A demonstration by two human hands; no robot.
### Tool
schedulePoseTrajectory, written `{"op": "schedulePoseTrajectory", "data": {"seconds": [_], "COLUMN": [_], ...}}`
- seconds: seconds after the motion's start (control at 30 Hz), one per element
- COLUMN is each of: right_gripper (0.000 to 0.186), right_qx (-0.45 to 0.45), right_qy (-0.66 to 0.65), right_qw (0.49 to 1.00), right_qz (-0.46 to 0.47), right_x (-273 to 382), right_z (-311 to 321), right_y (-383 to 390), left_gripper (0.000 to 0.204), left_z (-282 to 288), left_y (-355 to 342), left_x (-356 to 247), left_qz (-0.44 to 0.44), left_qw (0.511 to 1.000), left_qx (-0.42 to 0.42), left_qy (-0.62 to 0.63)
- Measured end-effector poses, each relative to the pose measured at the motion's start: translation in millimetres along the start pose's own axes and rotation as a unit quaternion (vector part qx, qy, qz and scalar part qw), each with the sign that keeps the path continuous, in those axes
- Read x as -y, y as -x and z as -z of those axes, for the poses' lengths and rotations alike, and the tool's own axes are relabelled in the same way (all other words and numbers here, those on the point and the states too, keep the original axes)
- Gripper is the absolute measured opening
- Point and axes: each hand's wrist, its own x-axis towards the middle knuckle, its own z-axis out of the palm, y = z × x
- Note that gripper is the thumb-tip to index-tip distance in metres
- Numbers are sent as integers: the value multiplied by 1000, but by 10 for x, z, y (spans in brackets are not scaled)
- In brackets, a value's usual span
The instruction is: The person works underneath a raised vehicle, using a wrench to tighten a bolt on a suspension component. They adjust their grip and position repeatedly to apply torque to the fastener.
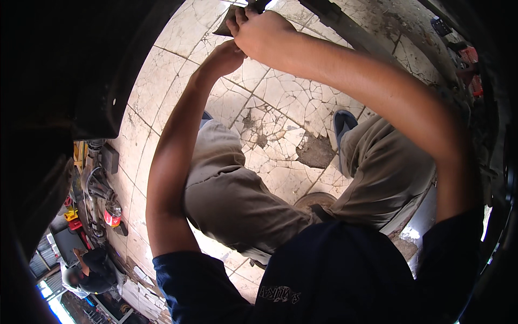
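Both my arms reach up to the top of the view, where the hands meet. My right hand [263,35] has its fingers bent and closed on the edge of a dark, angular part [224,24], whose kind I cannot make out. Just below it, my left hand [224,57] is bent at the wrist and close against the right one. Its fingers are hidden, so what it holds does not show. The upper end of the dark part runs out of the picture.
A large dark body [65,65] fills the left side. A long dark beam [350,29] crosses the top right. Cracked tiles [275,102] with a broken hole [315,151] lie below. Metal parts [97,183] and a seated person [94,270] are at the lower left.
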Motion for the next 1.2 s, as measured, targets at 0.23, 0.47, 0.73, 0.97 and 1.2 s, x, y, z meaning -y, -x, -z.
{"op": "schedulePoseTrajectory", "data": {"seconds": [0.23,0.47,0.73,0.97,1.2], "right_gripper": [42,36,60,62,58], "right_qx": [61,52,110,115,15], "right_qy": [-66,-102,-101,-176,-31], "right_qw": [996,993,989,978,999], "right_qz": [6,-26,5,-11,9], "right_x": [-128,-217,-344,-328,-293], "right_z": [5,-8,38,70,-217], "right_y": [-98,-79,-127,-93,-71], "left_gripper": [32,34,37,38,38], "left_z": [-19,-36,15,-49,12], "left_y": [-22,-49,-3,-1,48], "left_x": [-67,-133,-203,-55,-195], "left_qz": [17,34,31,20,26], "left_qw": [1000,998,998,997,998], "left_qx": [15,12,29,-3,3], "left_qy": [10,58,51,69,60]}}
